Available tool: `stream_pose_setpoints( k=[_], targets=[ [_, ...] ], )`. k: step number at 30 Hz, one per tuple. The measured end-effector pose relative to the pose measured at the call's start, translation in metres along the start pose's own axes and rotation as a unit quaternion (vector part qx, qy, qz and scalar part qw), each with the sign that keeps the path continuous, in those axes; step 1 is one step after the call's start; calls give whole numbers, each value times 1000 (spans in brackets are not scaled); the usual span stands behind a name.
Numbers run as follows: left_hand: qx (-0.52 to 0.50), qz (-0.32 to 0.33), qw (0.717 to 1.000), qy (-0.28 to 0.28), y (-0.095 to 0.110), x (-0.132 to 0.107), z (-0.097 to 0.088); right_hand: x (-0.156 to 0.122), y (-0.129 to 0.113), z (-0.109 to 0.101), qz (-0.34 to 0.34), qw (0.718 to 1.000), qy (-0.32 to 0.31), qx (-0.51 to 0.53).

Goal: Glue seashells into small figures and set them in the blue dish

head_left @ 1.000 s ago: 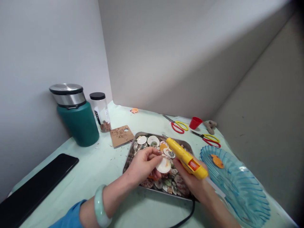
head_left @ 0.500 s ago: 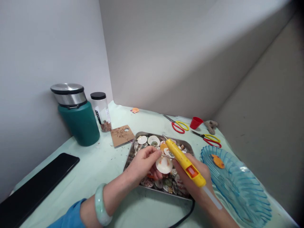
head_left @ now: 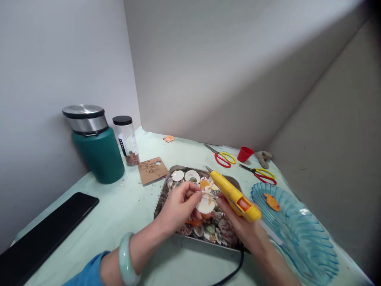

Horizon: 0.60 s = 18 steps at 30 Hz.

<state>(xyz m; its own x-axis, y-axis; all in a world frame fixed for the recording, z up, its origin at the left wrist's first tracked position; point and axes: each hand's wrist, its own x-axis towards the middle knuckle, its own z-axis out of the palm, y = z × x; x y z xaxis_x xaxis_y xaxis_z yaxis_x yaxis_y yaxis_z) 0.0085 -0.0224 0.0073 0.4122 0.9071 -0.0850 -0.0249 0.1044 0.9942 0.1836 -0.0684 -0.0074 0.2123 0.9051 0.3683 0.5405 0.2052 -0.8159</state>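
Note:
Between my hands is a white scallop shell with orange marks, its inner face toward me. The fingers of my left hand are closed on its left edge. A yellow hot glue gun lies in my right hand, nozzle pointing up and left, with a clear glue stick out of its back. My right thumb and fingertip are at the shell's upper right edge, by a thin pale strand. Under both hands is a metal tray full of shells, partly hidden by them.
Right of the tray is a blue scalloped dish with an orange shell. Behind lie two pairs of scissors, a red cup and a coral piece. On the left are a green flask, a jar, a board and a black slab.
The glue gun has tipped and shifted slightly right in my right hand, with that hand turning. My left hand stays on the shell, which has barely moved.

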Motion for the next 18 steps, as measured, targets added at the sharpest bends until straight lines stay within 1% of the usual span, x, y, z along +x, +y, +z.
stream_pose_setpoints(
  k=[3, 7, 13, 15, 18],
  targets=[
    [-11, 12, 1000, -24, 0, -1, 0, 0, 4, -1, -14, 1000, -23, -16],
    [-44, 1, 998, -45, -1, -2, 0, 1, 6, -2, -19, 1000, -19, -15],
    [-70, -49, 995, -54, -2, 0, -1, 0, -1, -1, 4, 1000, 3, -7],
    [-73, -52, 994, -58, -2, 0, -1, -1, -2, -1, 10, 1000, 0, -10],
    [-76, -46, 995, -43, -1, 0, -1, -1, -3, -2, 2, 1000, -14, -19]
  ],
)
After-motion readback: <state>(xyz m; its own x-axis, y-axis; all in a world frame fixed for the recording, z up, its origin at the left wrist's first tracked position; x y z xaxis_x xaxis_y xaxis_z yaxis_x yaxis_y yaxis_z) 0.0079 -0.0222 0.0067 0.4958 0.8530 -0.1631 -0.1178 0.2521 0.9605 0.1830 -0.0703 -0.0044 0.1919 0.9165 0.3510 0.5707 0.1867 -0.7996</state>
